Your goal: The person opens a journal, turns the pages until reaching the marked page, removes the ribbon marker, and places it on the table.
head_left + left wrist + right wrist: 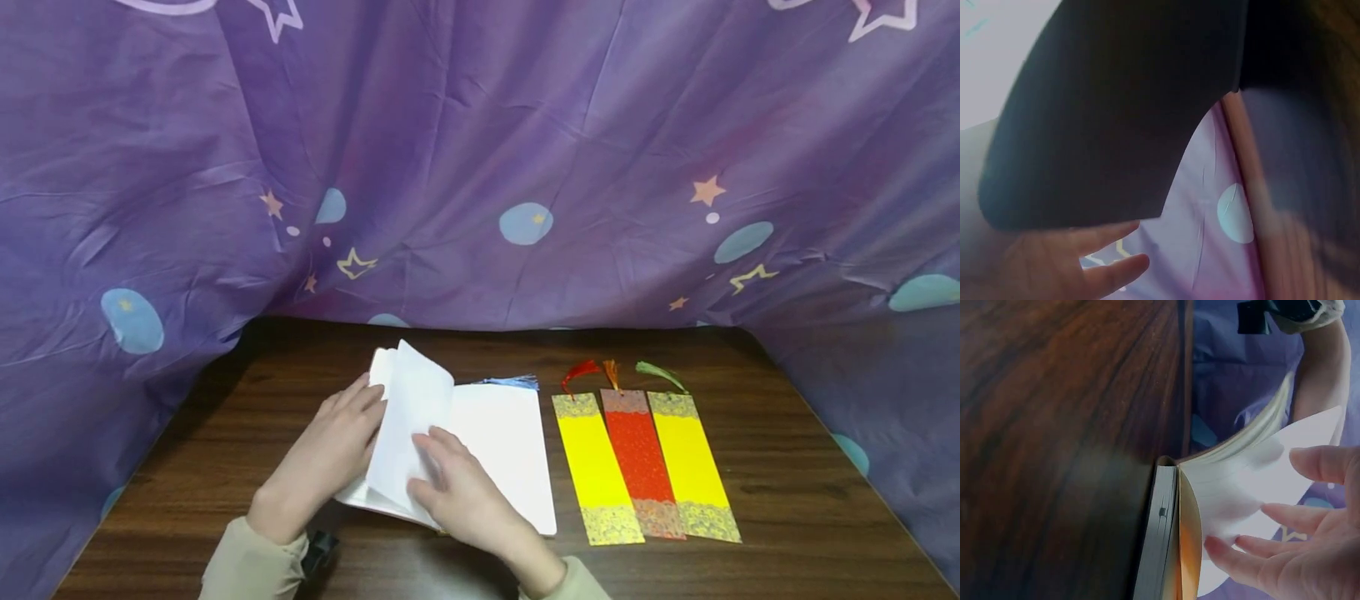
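Note:
An open notebook (502, 450) with blank white pages lies on the table, a blue tassel (513, 382) sticking out at its top. My left hand (337, 442) holds the raised left part, fingertips over the page edge; its thumb is hidden. A white leaf (412, 417) stands up near the middle. Against this leaf rest the loosely spread fingertips of my right hand (461, 492), thumb apart from them. In the right wrist view, an orange strip (1188, 544) shows beside the page block (1159, 537). A dark shape (1104, 112) covers much of the left wrist view.
Right of the notebook lie three tasselled bookmarks: a yellow one (596, 458), a red one (641, 454) and another yellow one (692, 458). They lie close together on the brown wooden table (787, 483). A purple patterned cloth (450, 167) hangs behind and at both sides.

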### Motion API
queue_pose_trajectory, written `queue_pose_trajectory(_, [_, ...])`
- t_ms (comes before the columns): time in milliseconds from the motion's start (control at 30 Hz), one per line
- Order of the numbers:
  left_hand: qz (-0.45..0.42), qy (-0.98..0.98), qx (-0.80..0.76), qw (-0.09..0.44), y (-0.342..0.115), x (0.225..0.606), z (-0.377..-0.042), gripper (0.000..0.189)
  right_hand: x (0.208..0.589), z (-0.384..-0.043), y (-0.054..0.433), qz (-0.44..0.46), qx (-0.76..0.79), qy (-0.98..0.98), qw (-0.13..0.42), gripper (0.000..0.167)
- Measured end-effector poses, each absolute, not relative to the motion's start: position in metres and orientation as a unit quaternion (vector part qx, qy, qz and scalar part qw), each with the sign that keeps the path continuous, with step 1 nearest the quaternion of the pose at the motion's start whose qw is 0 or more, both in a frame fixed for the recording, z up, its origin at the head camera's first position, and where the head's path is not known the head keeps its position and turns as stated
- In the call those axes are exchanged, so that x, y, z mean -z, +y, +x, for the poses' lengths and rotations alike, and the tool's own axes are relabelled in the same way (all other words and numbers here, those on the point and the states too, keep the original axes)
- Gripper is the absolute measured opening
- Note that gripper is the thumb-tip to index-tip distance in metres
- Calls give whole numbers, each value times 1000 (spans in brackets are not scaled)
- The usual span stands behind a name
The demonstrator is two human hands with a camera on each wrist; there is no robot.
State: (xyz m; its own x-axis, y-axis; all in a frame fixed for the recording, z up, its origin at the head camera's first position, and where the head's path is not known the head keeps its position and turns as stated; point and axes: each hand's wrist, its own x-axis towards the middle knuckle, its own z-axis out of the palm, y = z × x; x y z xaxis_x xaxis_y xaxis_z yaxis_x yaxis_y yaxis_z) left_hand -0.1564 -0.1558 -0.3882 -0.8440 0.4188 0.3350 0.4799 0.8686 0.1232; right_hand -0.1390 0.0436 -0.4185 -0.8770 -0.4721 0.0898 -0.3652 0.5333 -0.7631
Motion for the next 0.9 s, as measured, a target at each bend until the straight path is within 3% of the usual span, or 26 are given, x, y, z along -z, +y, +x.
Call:
queue_pose_trajectory(400, [-205, -949, 94, 218, -158, 379, -155, 36, 422, -131, 42, -276, 348, 893, 76, 54])
queue_pose_trajectory(900, [-294, -931, 113, 184, -137, 391, -152, 32, 420, -126, 41, -311, 287, 902, 83, 61])
